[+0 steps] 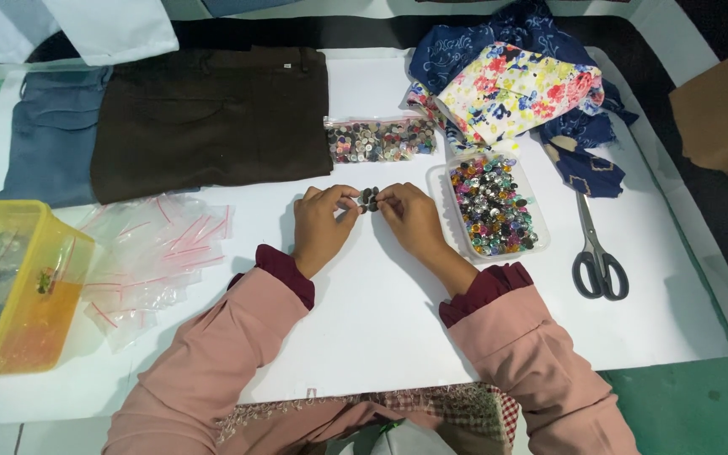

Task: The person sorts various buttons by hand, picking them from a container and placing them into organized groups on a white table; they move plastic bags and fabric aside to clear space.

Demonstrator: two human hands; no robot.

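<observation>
Both hands meet over the middle of the white desk (381, 320). The left hand (322, 226) and right hand (413, 217) each pinch a small cluster of dark buttons (368, 199) between fingertips; their exact number is hard to make out. One tray of coloured buttons (493, 206), one bag of buttons (381, 139), one pair of scissors (597, 253); the yellow tub (18, 286) is cut off at the left edge.

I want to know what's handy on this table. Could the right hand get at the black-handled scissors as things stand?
Probably yes. The black-handled scissors lie flat on the white table, with only the clear tray of coloured buttons between them and the right hand, which pinches small dark buttons.
</observation>
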